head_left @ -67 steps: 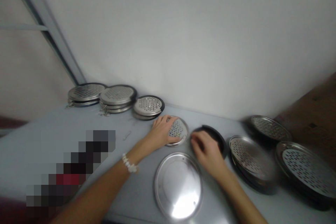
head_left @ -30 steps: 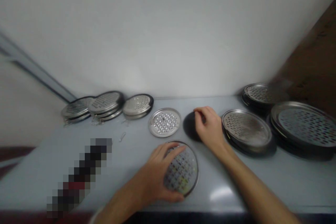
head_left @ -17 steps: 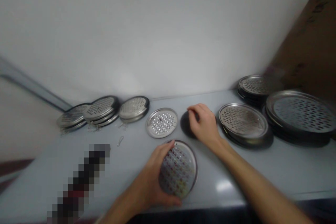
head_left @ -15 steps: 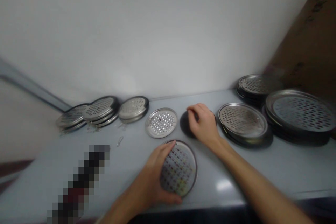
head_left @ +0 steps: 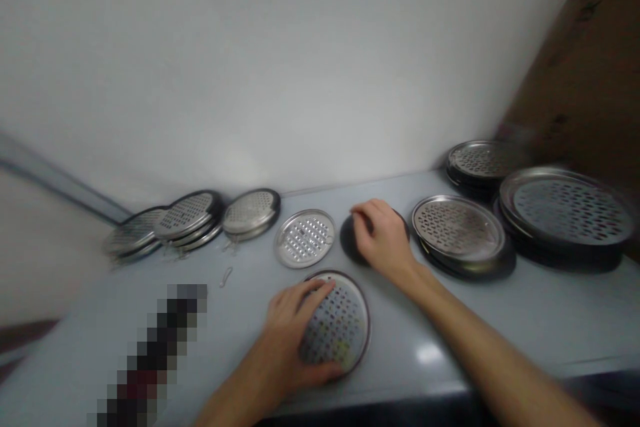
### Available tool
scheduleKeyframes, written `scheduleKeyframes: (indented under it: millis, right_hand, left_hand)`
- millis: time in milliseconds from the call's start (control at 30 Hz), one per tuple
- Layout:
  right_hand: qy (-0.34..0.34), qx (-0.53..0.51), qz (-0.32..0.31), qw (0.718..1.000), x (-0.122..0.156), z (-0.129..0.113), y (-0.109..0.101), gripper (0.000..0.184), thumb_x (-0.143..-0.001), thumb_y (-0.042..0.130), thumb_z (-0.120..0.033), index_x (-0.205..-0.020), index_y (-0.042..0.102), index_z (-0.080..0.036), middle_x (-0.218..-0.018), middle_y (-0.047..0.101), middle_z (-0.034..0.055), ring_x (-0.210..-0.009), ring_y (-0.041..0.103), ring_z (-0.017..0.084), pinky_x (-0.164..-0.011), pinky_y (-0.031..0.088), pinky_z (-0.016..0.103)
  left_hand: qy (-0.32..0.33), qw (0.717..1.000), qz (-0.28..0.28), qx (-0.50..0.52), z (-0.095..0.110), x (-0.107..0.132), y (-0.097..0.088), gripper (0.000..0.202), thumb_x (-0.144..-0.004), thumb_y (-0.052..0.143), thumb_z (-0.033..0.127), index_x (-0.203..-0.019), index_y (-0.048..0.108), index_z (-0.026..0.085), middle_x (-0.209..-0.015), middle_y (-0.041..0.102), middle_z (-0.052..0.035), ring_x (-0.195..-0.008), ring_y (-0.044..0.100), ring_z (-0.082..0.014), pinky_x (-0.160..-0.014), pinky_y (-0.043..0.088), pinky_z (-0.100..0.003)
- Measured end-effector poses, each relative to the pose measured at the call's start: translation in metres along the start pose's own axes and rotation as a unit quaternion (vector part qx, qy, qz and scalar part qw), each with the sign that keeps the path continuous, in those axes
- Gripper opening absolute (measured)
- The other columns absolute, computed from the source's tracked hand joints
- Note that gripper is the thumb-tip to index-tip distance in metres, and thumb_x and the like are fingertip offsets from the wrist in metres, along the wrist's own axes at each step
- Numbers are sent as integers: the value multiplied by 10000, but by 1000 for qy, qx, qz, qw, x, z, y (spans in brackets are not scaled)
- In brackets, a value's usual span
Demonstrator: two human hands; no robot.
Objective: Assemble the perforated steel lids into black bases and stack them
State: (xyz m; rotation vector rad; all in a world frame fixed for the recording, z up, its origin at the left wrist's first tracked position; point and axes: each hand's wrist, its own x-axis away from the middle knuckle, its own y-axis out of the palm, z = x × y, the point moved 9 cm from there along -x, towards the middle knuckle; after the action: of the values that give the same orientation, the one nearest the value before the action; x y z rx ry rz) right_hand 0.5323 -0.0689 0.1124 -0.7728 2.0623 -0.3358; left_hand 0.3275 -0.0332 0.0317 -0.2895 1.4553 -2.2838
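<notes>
Left hand (head_left: 290,333) lay flat on a perforated steel disc (head_left: 343,323) on the counter (head_left: 440,327), fingers (head_left: 320,290) spread open. Right hand (head_left: 380,233) was curled over a dark disc (head_left: 347,243) just left of the palm, nearer it than the left; grip unclear.

Pale grey tabletop (head_left: 240,327) is carrying low stacks of perforated steel trays (head_left: 190,217) along the back left and larger stacks (head_left: 563,213) at right. A single perforated disc (head_left: 304,238) is lying flat mid-table, with a small wire clip (head_left: 226,276) lying near it.
</notes>
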Motion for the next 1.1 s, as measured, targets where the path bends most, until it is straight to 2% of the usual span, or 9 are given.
scheduleKeyframes:
  millis: [167, 300, 600, 767, 967, 1100]
  right_hand:
    - [-2, 0, -2, 1000, 0, 0, 1, 194, -928, 480, -143, -910, 661, -207, -890, 684, 78, -892, 623, 238, -835, 483, 358]
    - [0, -2, -1, 1000, 1, 1, 1, 196, -933, 474, -145, -906, 656, -214, -886, 682, 75, -892, 628, 234, -840, 488, 357]
    - [-2, -9, -5, 1000, 1, 1, 3, 193, -927, 480, -135, -921, 661, -202, -902, 687, 82, -904, 632, 239, -859, 488, 363]
    - [-4, -6, -6, 1000, 1, 3, 4, 185, -927, 488, -134, -923, 661, -202, -914, 694, 81, -918, 634, 237, -865, 486, 359]
    - [-7, -3, -7, 1000, 2, 3, 6, 181, -929, 490, -136, -918, 664, -183, -906, 695, 89, -907, 633, 244, -860, 484, 363]
    - [-4, 1, -12, 1000, 2, 3, 6, 177, -928, 494, -129, -921, 662, -186, -913, 692, 88, -913, 629, 241, -860, 479, 358]
  left_hand:
    - [24, 1000, -5, -14, 3, 1, -2, 864, -573, 906, 316, -1374, 581, 311, -1446, 552, -111, -1305, 524, -382, -1092, 448, -572]
    - [21, 1000, 7, -10, 2, 2, -5, 849, -593, 895, 267, -1377, 570, 299, -1448, 548, -112, -1310, 521, -365, -1098, 455, -558]
    - [54, 998, 14, -4, -3, 6, 4, 931, -550, 944, 376, -1397, 559, 340, -1434, 553, -106, -1316, 504, -382, -1116, 418, -592]
    - [49, 999, -9, -5, -4, 4, 7, 1005, -520, 959, 440, -1428, 543, 333, -1467, 536, -120, -1339, 487, -403, -1118, 401, -623]
    - [29, 997, -54, 55, -2, 4, -3, 1160, -528, 964, 432, -1535, 395, 340, -1536, 478, -120, -1399, 451, -372, -1153, 387, -587]
    - [16, 997, -32, 66, -7, 4, -19, 1189, -523, 967, 363, -1549, 367, 338, -1556, 449, -123, -1416, 429, -375, -1161, 377, -594]
